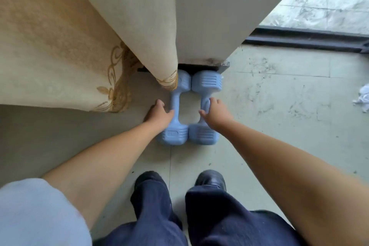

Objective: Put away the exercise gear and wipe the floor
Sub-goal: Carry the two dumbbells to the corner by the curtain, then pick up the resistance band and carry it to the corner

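Two light-blue dumbbells lie side by side on the tiled floor, their far ends against the base of a wall corner. My left hand (158,113) grips the handle of the left dumbbell (174,133). My right hand (214,113) grips the handle of the right dumbbell (206,83). The far head of the left dumbbell is partly hidden behind a curtain's hem.
A beige curtain (60,56) with gold embroidery hangs at the left. A grey wall corner (209,16) stands straight ahead. A dark sliding-door track (305,38) runs at the right. A crumpled white cloth (364,98) lies at the right edge. My shoes (179,181) stand on the scuffed floor.
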The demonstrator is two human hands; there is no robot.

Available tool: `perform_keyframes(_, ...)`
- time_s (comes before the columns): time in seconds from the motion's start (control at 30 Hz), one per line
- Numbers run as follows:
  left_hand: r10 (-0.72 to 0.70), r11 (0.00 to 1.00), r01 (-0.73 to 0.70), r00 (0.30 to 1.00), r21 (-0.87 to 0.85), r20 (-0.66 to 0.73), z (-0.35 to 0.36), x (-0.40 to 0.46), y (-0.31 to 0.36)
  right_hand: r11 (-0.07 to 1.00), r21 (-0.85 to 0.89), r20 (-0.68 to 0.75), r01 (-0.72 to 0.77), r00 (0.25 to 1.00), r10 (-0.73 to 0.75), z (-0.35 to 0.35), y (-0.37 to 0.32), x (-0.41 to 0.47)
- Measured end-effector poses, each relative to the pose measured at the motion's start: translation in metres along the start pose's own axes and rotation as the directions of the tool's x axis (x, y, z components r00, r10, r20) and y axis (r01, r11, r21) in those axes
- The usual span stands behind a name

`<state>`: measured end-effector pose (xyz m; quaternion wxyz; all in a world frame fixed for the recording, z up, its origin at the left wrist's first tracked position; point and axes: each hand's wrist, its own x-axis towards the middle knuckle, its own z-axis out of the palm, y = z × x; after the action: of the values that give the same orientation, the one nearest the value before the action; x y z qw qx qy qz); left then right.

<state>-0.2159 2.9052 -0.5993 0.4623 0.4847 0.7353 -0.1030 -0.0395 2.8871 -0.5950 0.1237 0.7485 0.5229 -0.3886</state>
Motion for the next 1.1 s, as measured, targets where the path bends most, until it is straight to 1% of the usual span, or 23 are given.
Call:
perform_keyframes(0.03, 0.007, 1.000, -0.007, 1.000, 0.024, -0.016, -0.005, -0.021, -0.001, 0.996, -0.083, -0.011, 0.041, 0.999, -0.042, -0.007, -0.004, -0.021)
perform_keyframes(0.07, 0.032, 0.998, -0.030, 0.999, 0.059, -0.037, -0.012, -0.044, -0.002, 0.988, -0.129, -0.021, 0.084, 0.996, -0.088, -0.015, -0.008, -0.043)
perform_keyframes(0.13, 0.138, 0.974, -0.122, 0.987, 0.189, -0.077, -0.027, -0.093, 0.001, 0.968, -0.195, -0.042, 0.158, 0.985, -0.169, -0.033, -0.018, -0.088)
perform_keyframes(0.2, 0.254, 0.925, -0.214, 0.963, 0.314, -0.090, -0.047, -0.141, 0.011, 0.952, -0.235, -0.044, 0.198, 0.976, -0.214, -0.056, -0.030, -0.133)
perform_keyframes(0.27, 0.330, 0.883, -0.271, 0.939, 0.382, -0.097, -0.070, -0.186, 0.026, 0.945, -0.250, -0.019, 0.209, 0.975, -0.221, -0.081, -0.041, -0.178)
perform_keyframes(0.37, 0.362, 0.863, -0.285, 0.925, 0.417, -0.116, -0.112, -0.254, 0.050, 0.939, -0.273, 0.041, 0.208, 0.978, -0.205, -0.126, -0.061, -0.245)
perform_keyframes(0.47, 0.376, 0.841, -0.284, 0.919, 0.461, -0.120, -0.159, -0.326, 0.067, 0.932, -0.294, 0.072, 0.211, 0.977, -0.199, -0.177, -0.082, -0.310)
perform_keyframes(0.63, 0.414, 0.807, -0.292, 0.899, 0.513, -0.140, -0.246, -0.442, 0.091, 0.899, -0.343, 0.005, 0.273, 0.957, -0.289, -0.272, -0.124, -0.412)
perform_keyframes(0.73, 0.472, 0.804, -0.318, 0.855, 0.503, -0.214, -0.287, -0.490, 0.103, 0.880, -0.370, -0.061, 0.298, 0.937, -0.343, -0.312, -0.144, -0.453)
perform_keyframes(0.83, 0.456, 0.837, -0.285, 0.835, 0.466, -0.308, -0.311, -0.522, 0.099, 0.861, -0.386, -0.095, 0.331, 0.914, -0.395, -0.336, -0.162, -0.481)
perform_keyframes(0.93, 0.393, 0.885, -0.224, 0.829, 0.407, -0.398, -0.321, -0.549, 0.086, 0.815, -0.430, -0.077, 0.388, 0.884, -0.461, -0.343, -0.175, -0.500)
perform_keyframes(1.03, 0.307, 0.927, -0.147, 0.828, 0.346, -0.470, -0.319, -0.571, 0.069, 0.759, -0.465, -0.044, 0.456, 0.844, -0.534, -0.341, -0.187, -0.513)
perform_keyframes(1.1, 0.207, 0.955, -0.055, 0.827, 0.292, -0.522, -0.313, -0.587, 0.056, 0.706, -0.477, 0.015, 0.522, 0.809, -0.588, -0.337, -0.193, -0.520)
